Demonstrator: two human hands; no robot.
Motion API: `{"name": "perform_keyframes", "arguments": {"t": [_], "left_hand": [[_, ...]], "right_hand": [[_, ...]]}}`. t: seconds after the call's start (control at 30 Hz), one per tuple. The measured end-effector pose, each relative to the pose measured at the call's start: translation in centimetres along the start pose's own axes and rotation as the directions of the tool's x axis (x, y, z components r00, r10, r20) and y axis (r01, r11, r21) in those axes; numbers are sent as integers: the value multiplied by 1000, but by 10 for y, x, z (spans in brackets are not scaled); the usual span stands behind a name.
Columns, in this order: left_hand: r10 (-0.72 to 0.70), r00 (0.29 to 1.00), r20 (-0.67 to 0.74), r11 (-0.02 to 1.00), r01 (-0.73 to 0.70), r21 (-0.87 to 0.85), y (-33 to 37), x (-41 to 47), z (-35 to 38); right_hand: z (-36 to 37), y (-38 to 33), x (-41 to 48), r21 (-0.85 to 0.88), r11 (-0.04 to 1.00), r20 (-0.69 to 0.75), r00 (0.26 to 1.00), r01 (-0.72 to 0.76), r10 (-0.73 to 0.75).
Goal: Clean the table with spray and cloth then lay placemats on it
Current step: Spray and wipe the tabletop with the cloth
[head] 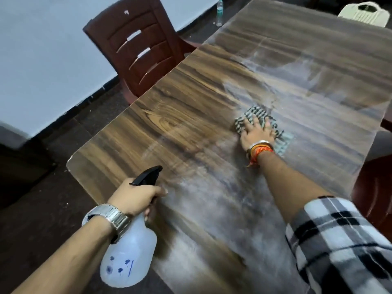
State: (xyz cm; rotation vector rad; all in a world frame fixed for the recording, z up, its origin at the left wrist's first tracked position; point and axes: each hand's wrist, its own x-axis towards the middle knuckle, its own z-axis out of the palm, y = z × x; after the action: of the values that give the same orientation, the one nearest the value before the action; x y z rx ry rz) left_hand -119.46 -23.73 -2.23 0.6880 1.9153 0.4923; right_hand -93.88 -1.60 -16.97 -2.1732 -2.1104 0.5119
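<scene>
Cloth [259, 120] lies mid-table [180, 98], right hand [257, 134] flat on it, fingers spread. Left hand [135, 196] grips the sprayer [129, 251] at the table's near edge.

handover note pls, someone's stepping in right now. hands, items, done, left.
Left hand: holds the spray bottle over the table's near edge.
Right hand: pressed flat on the striped cloth, mid-table.
Done: hazy wet film over the right and near parts.
Left: the left strip looks dry, so wipe there, then lay placemats; none in view.
</scene>
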Motion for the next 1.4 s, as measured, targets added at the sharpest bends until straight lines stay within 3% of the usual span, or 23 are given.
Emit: {"name": "perform_keyframes", "arguments": {"t": [0.03, 0.1, 0.2, 0.3, 0.37, 0.53, 0.63, 0.7, 0.77, 0.83, 0.9, 0.97, 1.07, 1.13, 1.2, 1.27, 1.4], "left_hand": [[-10, 1000, -10, 1000, 10, 2, -3, -7, 3], [-31, 999, -26, 999, 32, 10, -8, -17, 9], [-41, 999, -28, 997, 43, 60, -15, -23, 11], [-28, 998, -53, 999, 30, 28, -25, -32, 9], [-5, 1000, -30, 999, 6, 33, -30, -40, 7], [-65, 997, -44, 997, 63, -33, -48, -43, 8], [-118, 989, -94, 992, 114, -44, -53, -49, 15], [-148, 983, -107, 987, 139, -84, -54, -52, 20], [-185, 972, -146, 976, 164, -143, -52, -58, 27], [-210, 956, -206, 966, 170, -196, -51, -65, 34], [-258, 929, -265, 944, 184, -274, -54, -75, 45], [-297, 905, -304, 913, 176, -368, -56, -86, 59], [-336, 881, -334, 880, 167, -445, -54, -101, 82], [-349, 872, -343, 866, 159, -474, -51, -109, 99], [-337, 877, -343, 865, 145, -480, -47, -113, 112], [-325, 882, -341, 871, 138, -472, -45, -111, 120], [-333, 860, -387, 868, 119, -482, -46, -104, 130]], "right_hand": [[6, -16, -12, -7, 999, 9, 999, 39, -39], [26, -58, -53, -15, 938, 10, 938, 345, -345], [55, -101, -140, 18, 615, 69, 612, 789, -788], [67, -94, -227, 155, 314, 218, 278, 937, -936], [69, -75, -258, 220, 209, 220, 160, 953, -962], [67, -62, -259, 355, 289, 307, 182, 889, -934], [81, -62, -248, 199, 214, 297, 149, 956, -943], [81, -63, -221, 100, 223, 265, 190, 970, -945], [75, -68, -170, 44, 333, 228, 315, 942, -921], [63, -69, -109, 4, 534, 155, 527, 845, -836], [45, -55, -46, -57, 735, 100, 737, 675, -669], [20, -29, 9, -82, 885, 64, 889, 458, -454], [-4, -14, 32, -35, 966, 101, 963, 255, -251], [1, -31, 13, -68, 947, 135, 943, 315, -304], [16, -61, -18, -86, 811, 185, 809, 578, -557], [32, -96, -59, -60, 563, 279, 555, 824, -784], [54, -110, -156, 33, 66, 459, 44, 997, -887]]}}
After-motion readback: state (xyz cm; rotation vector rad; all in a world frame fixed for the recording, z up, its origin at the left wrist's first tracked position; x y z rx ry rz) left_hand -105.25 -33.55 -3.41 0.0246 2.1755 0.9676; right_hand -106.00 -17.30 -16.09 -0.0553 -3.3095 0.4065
